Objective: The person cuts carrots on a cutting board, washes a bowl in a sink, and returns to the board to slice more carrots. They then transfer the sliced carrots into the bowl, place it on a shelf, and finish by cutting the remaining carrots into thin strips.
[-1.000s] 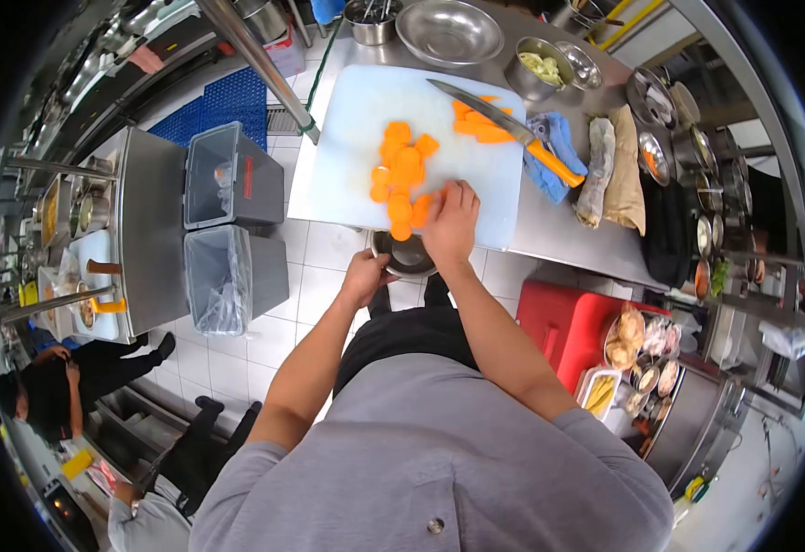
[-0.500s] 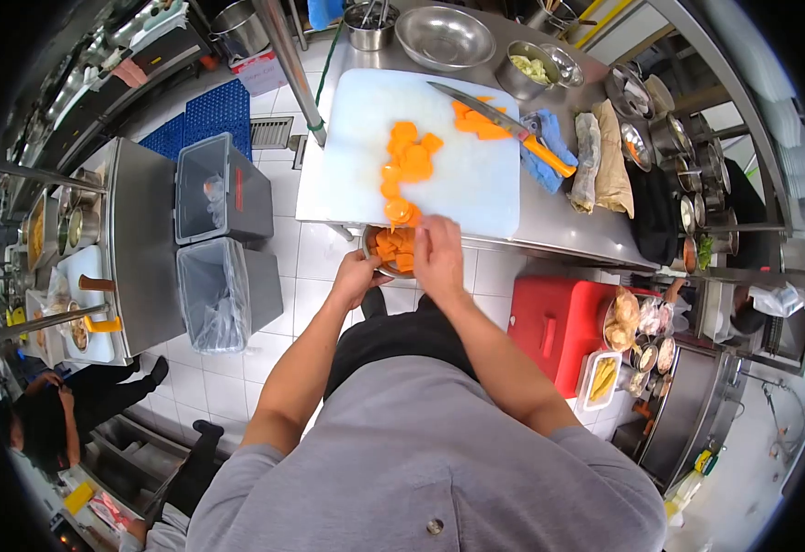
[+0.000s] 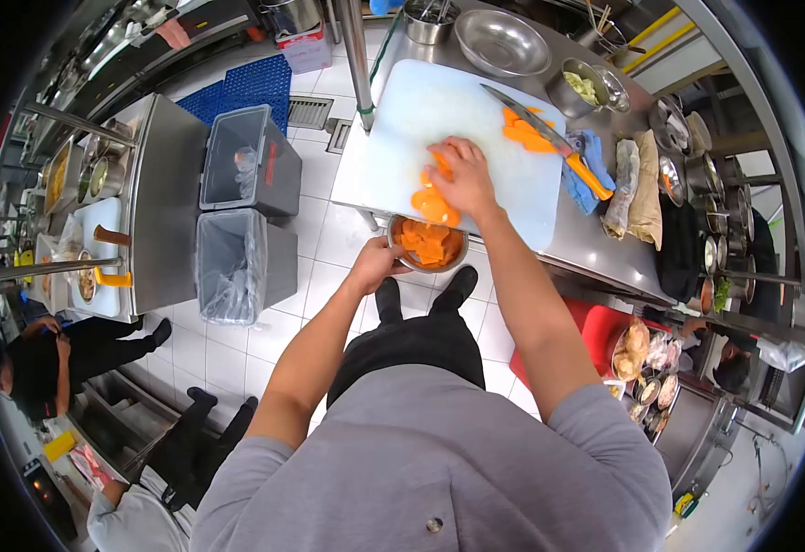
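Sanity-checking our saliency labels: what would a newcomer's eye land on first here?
Probably the bright orange slices: gathered at the right hand near the front edge of the white cutting board, and heaped in the metal bowl that the left hand holds at that edge. Next, the large knife on the board's right side, its orange handle over a blue cloth.

the left hand holds a round, silvery metal bowl; the right hand partly covers flat orange slices.
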A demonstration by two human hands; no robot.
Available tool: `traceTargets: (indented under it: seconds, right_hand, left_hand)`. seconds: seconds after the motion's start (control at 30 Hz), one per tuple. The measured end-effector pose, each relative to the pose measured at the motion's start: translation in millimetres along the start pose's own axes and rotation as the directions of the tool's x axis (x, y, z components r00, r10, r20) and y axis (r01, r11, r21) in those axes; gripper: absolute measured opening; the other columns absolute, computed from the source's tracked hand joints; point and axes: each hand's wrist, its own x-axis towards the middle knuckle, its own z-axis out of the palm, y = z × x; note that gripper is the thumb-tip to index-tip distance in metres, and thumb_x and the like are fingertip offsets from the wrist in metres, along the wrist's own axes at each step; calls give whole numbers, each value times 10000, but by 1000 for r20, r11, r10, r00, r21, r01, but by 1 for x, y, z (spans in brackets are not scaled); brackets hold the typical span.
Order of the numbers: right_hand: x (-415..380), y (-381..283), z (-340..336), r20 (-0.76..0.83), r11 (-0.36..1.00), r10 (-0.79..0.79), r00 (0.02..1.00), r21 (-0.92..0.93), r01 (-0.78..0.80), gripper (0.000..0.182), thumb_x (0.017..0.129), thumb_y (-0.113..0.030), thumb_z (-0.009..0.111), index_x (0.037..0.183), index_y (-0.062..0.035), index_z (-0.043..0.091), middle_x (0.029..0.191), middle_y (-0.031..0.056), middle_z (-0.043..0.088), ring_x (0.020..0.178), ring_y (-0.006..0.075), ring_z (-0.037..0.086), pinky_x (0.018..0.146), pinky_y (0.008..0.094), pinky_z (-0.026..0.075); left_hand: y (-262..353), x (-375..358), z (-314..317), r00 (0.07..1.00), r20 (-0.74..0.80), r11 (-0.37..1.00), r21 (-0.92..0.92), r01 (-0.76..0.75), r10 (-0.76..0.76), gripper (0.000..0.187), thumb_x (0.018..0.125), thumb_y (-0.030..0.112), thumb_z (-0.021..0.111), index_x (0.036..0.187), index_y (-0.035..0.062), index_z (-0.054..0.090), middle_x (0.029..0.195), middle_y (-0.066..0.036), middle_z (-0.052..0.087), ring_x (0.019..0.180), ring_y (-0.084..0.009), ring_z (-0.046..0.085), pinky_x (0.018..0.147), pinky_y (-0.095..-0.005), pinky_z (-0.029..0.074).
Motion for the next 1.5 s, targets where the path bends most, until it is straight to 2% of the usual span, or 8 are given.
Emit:
traceTargets:
  seconds: [0.57,0.63,0.83,0.9,1.03,1.17,1.37,1.5]
  right_hand:
    - [-117,-105,10,-138,998,59,989,9,-58,340,908,-228,610,1189,-37,599,1235,168,553,1205,374,474,1037,482,393]
    - [-130,-109,16,-84,958,94,992,278,-67,328,935,-208,591,1232,-67,587,1255,186,544,1198,377,493,1034,470,389]
    - [-172,-82,-34,-130,938,197,972,313,-149,262,942,-190,595,1120,-3,642,1095,209,645,1010,368,624,858,419,522]
    - [-183,-58,-62,136,756,597,791,233,-611,325,940,-242,618,1148,5,652,1053,219,661,1008,368,626,858,407,518]
    - [-225,-13,-105,640,411,521,565,393,-823,553,968,-350,601,1366,16,486,1014,228,667,846,273,691,704,381,558]
    - [-251,22,-159,576,326,481,661,582,-745,447,979,-279,578,1318,6,511,1056,214,676,876,278,697,746,362,567]
    - [-237,112,-281,-93,672,619,780,577,-464,546,980,-307,596,1419,-6,478,1322,218,577,1253,308,554,1025,403,450]
    - [-234,180,-327,-173,952,305,936,22,-306,523,940,-285,636,1402,-65,526,1392,201,534,1282,352,510,1052,409,433]
  left_hand:
    - [-5,1,-17,997,61,999,-7,-38,38,273,969,97,539,1163,-95,536,1098,-169,633,961,-240,675,814,-348,618]
    - [-10,1,-19,997,51,998,-12,-55,55,272,973,110,549,1170,-77,537,1083,-154,647,929,-231,681,813,-347,605]
    - [-44,-23,-34,999,13,995,89,-41,40,263,944,87,566,1152,-73,577,997,-116,658,868,-177,674,753,-309,599]
    - [-45,-39,-33,998,49,952,302,-49,36,240,949,102,578,1128,-55,609,962,-93,677,825,-148,668,723,-300,577]
    - [-32,-51,13,971,234,931,344,-127,46,233,957,114,600,1116,-54,623,955,-78,686,814,-130,660,728,-292,563]
    - [2,-32,103,864,449,636,603,-481,228,185,921,124,621,1059,7,656,704,18,574,599,-75,459,550,-268,389]
    - [22,30,251,752,612,651,471,-596,246,183,935,153,628,1046,8,632,776,2,592,652,-87,496,597,-271,421]
    - [31,53,355,754,645,780,406,-477,125,181,972,157,606,1034,-12,626,840,8,631,749,-64,568,680,-257,491]
